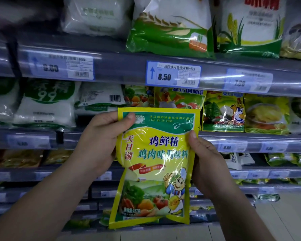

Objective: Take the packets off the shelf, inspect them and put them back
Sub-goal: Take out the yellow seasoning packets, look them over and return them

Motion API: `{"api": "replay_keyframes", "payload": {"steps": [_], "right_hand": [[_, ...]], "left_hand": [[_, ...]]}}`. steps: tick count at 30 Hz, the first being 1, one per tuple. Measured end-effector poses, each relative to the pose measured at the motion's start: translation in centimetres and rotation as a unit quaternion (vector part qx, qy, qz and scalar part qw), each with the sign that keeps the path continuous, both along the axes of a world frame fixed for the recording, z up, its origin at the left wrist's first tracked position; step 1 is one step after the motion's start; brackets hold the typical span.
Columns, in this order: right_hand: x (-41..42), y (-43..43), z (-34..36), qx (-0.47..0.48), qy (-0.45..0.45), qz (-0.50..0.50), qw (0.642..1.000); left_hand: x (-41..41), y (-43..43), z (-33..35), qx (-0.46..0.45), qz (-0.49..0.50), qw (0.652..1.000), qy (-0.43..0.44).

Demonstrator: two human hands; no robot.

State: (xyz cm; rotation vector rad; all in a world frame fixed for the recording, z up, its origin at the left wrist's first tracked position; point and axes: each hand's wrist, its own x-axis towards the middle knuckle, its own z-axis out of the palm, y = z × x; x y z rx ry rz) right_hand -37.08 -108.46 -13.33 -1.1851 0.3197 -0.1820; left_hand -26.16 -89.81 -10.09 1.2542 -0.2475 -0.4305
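A yellow and green seasoning packet [155, 167] with a cartoon chef hangs upright in front of the shelves, its printed front facing me. My left hand [101, 140] grips its upper left edge, thumb on the green top band and fingers behind. My right hand [205, 159] holds the right edge, thumb on the front at mid height. Both hands keep it clear of the shelf.
Behind the packet a shelf row [233, 136] holds similar yellow packets [222, 112] to the right and white bags [45, 105] to the left. Above, a shelf edge carries a price tag marked 8.50 [172, 73] under large green and white bags [170, 26]. Lower shelves hold more packets.
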Motion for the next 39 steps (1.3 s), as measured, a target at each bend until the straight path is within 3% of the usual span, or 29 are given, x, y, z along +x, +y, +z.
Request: {"api": "replay_keyframes", "payload": {"steps": [8, 11, 13, 16, 19, 26, 28, 31, 35, 39], "right_hand": [[0.3, -0.2, -1.4, 0.016, 0.021, 0.020, 0.999], [-0.2, 0.4, -2.8, -0.121, 0.017, 0.121, 0.985], [-0.4, 0.6, -3.1, -0.188, 0.010, 0.152, 0.970], [-0.3, 0.2, -2.3, -0.246, 0.003, 0.119, 0.962], [0.0, -0.3, -1.7, -0.288, -0.005, 0.123, 0.950], [1.5, 0.3, 0.0, -0.286, -0.043, 0.073, 0.955], [2.5, 1.0, 0.9, -0.288, -0.056, 0.035, 0.955], [4.8, 1.8, 2.2, -0.282, -0.064, -0.001, 0.957], [7.2, 2.5, 2.7, -0.234, -0.047, -0.007, 0.971], [8.8, 3.0, 3.1, -0.348, -0.016, -0.023, 0.937]], "left_hand": [[0.3, 0.2, -0.4, -0.015, -0.008, 0.999, 0.029], [0.8, 0.3, -0.2, 0.011, 0.014, 1.000, 0.015], [1.7, 0.9, -0.2, 0.075, 0.039, 0.994, -0.065], [3.2, 2.3, 0.0, 0.141, 0.068, 0.971, -0.178], [3.8, 2.9, 0.3, 0.137, 0.067, 0.972, -0.178], [4.8, 3.5, 0.6, 0.115, 0.084, 0.982, -0.126], [4.7, 3.8, 0.7, 0.157, 0.010, 0.981, -0.114], [4.0, 3.8, 0.7, 0.279, -0.101, 0.940, -0.169], [4.7, 3.7, 0.8, 0.240, -0.026, 0.954, -0.179], [6.5, 3.7, 0.7, 0.279, 0.048, 0.934, -0.220]]}}
